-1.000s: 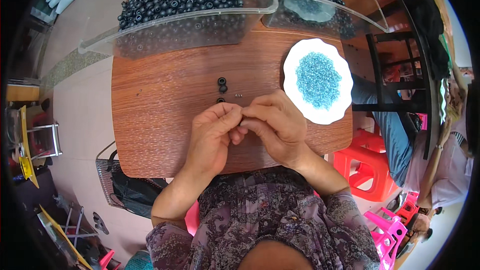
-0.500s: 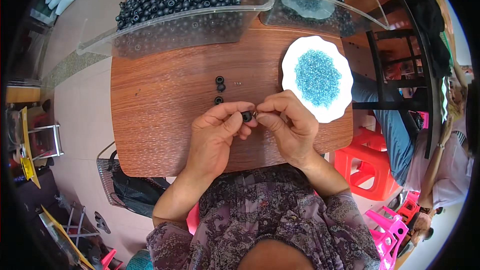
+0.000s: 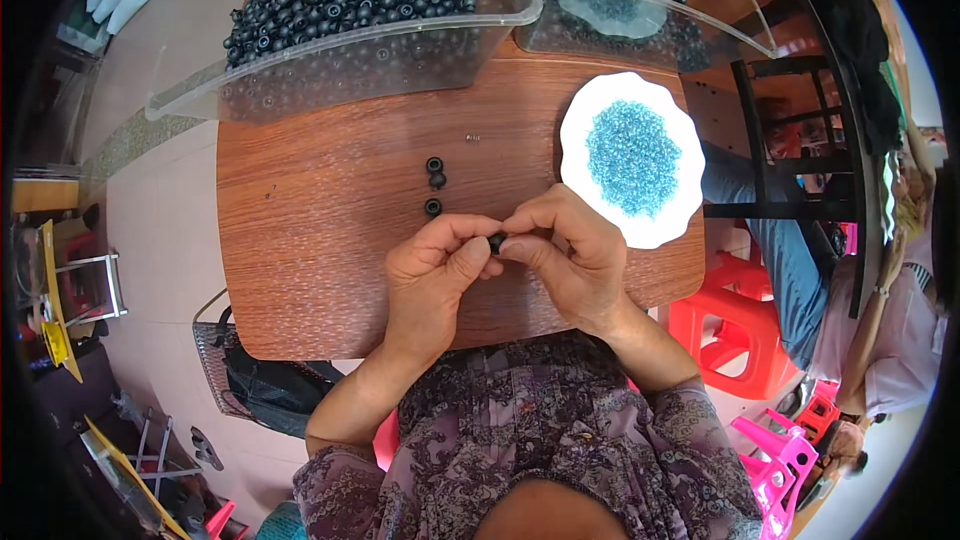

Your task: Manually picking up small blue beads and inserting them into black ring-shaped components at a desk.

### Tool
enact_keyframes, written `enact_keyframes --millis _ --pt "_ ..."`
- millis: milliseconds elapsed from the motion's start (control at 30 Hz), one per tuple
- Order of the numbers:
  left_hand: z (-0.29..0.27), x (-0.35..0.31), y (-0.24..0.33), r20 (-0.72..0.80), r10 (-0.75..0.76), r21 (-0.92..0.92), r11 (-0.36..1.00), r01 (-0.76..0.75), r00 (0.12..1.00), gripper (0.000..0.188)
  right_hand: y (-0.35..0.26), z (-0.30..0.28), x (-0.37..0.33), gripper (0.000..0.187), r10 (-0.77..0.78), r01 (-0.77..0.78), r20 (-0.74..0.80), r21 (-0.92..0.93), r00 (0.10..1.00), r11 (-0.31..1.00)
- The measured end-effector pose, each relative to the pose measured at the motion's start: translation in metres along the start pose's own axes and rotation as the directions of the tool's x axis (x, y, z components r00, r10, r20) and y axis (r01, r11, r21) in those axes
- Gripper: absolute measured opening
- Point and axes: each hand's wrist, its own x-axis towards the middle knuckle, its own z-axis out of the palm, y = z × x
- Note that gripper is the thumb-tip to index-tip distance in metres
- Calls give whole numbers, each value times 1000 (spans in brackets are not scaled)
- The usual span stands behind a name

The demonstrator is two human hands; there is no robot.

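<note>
Between both hands, just above the near part of the brown wooden table (image 3: 330,230), is a small round black piece (image 3: 496,241) with its lower part hidden by fingers. My left hand (image 3: 425,270) pinches it from the left with thumb and forefinger. From the right, the thumb and forefinger of my right hand (image 3: 575,265) press against it; anything tiny under those fingertips is hidden. Beyond the left hand lie a few more round black pieces (image 3: 433,207) with open holes. Farther up, some tiny shiny bits (image 3: 473,138) rest on the wood.
To the right stands a white scalloped plate (image 3: 577,150) heaped with tiny light-blue beads (image 3: 635,160). Along the far edge are two clear plastic bins (image 3: 400,65) full of black pieces. Red stools (image 3: 725,330) and a seated person (image 3: 790,270) are at the right.
My right fingertips have closed in against the black piece, which has turned so its hole no longer shows. The tiny shiny bits now appear farther up the table.
</note>
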Motion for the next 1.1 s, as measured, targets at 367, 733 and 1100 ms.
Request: enact_keyframes --millis 367,733,1100 --pt "4 0 4 52 -10 -123 992 17 999 19 -10 -5 9 11 473 -497 176 464 863 734" --pt "-4 9 -1 38 -82 -162 983 87 996 17 23 -18 84 14 -61 44 -23 -443 998 896" --pt "-8 12 -7 94 -114 -170 977 129 989 17 65 12 129 12 155 -147 -44 -640 987 754"
